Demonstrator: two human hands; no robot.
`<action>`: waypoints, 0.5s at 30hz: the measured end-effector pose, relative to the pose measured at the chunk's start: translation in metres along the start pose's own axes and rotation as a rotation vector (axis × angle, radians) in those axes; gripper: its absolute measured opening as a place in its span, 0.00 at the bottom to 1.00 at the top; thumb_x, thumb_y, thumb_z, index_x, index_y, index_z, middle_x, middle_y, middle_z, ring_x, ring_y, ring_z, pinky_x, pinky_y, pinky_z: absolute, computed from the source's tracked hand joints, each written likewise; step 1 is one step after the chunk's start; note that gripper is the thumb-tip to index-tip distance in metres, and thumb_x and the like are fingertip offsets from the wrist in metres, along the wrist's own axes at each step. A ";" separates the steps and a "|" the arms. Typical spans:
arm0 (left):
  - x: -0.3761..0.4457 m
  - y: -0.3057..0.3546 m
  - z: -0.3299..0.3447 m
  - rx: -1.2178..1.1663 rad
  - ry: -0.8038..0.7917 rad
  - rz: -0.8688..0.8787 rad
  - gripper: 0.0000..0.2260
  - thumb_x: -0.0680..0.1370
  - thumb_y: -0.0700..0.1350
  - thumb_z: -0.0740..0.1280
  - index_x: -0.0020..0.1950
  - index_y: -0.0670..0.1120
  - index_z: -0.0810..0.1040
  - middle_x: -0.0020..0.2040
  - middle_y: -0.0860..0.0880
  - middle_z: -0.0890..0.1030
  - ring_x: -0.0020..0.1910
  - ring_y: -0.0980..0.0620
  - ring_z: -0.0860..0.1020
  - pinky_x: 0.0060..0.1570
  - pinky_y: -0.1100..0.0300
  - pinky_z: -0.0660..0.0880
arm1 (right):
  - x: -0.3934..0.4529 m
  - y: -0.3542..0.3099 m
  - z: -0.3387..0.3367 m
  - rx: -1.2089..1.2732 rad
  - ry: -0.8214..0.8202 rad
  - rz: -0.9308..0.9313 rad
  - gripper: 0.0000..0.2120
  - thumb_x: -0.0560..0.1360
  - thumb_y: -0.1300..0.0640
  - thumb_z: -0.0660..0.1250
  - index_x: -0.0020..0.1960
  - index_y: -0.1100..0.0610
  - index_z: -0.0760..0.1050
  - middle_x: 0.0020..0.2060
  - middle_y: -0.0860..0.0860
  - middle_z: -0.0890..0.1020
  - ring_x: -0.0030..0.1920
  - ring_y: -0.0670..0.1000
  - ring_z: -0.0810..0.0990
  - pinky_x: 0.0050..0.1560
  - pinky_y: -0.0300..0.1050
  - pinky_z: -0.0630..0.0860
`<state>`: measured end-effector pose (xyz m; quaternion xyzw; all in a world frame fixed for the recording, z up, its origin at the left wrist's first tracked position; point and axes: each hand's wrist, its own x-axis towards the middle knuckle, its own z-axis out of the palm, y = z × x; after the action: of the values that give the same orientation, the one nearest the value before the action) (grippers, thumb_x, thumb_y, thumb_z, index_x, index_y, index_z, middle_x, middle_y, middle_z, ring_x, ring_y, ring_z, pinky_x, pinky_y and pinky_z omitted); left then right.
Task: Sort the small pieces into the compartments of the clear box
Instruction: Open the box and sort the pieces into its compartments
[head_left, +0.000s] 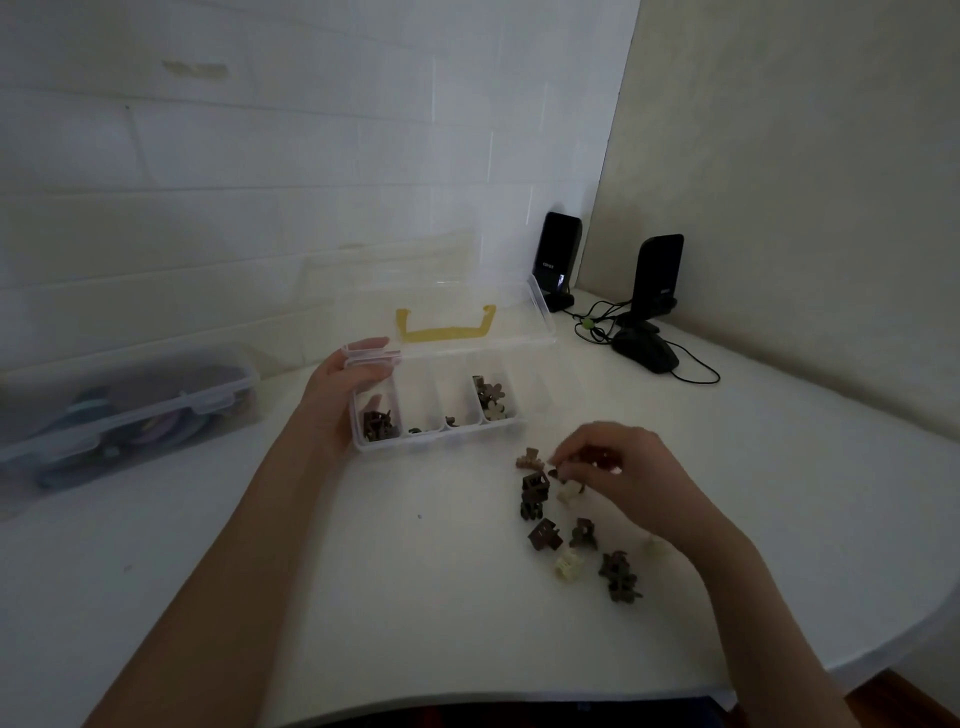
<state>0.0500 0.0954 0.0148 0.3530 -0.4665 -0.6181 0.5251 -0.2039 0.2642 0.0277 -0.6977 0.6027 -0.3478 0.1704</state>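
The right hand (618, 470) is reaching over the loose small pieces (543, 535) on the bench (363, 597), its fingers (563, 462) curling to pinch one dark piece that is largely hidden. It could slip or knock neighbours just below the fingertips. The left hand (345, 379) is gripping the clear box (511, 421) by its left end, well apart.

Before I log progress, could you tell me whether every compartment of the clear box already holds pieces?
No: the clear box has pieces in four compartments, while its rightmost compartment looks bare.
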 end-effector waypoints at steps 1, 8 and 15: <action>-0.001 0.000 0.000 0.006 -0.004 -0.001 0.12 0.71 0.38 0.70 0.50 0.52 0.81 0.48 0.52 0.83 0.48 0.53 0.77 0.42 0.58 0.68 | 0.008 -0.003 0.001 0.009 0.031 -0.022 0.07 0.73 0.61 0.70 0.45 0.49 0.81 0.41 0.44 0.83 0.40 0.40 0.80 0.45 0.35 0.77; -0.001 0.002 0.001 -0.022 -0.007 0.007 0.12 0.72 0.35 0.67 0.53 0.49 0.79 0.43 0.54 0.84 0.41 0.57 0.79 0.36 0.64 0.73 | 0.075 -0.026 0.022 -0.005 0.281 -0.143 0.09 0.71 0.58 0.72 0.42 0.51 0.71 0.39 0.45 0.82 0.39 0.42 0.77 0.37 0.32 0.72; 0.000 0.002 0.001 -0.002 0.000 0.004 0.12 0.72 0.37 0.68 0.52 0.50 0.80 0.45 0.53 0.84 0.46 0.54 0.77 0.42 0.59 0.68 | 0.086 -0.006 0.023 -0.139 0.248 -0.133 0.06 0.74 0.62 0.69 0.46 0.52 0.80 0.42 0.43 0.78 0.39 0.37 0.74 0.41 0.25 0.68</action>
<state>0.0498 0.0951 0.0165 0.3515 -0.4667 -0.6176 0.5265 -0.1811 0.1790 0.0398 -0.6978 0.5944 -0.3992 0.0227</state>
